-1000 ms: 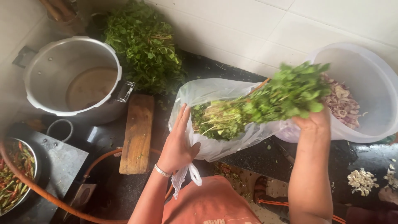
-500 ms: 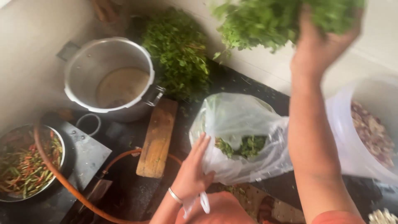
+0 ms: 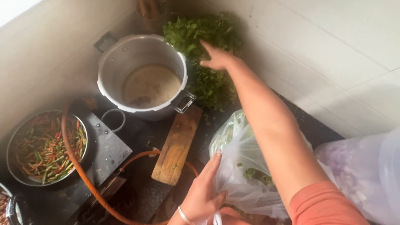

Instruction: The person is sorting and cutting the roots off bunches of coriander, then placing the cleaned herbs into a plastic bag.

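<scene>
The person's right hand is stretched out over the pile of leafy greens in the tiled corner, fingers spread loose, palm resting on the leaves and not gripping anything. The left hand is pinching the edge of a clear plastic bag with a few greens inside, right next to a wooden cutting board. A metal pot sits just left of the pile.
</scene>
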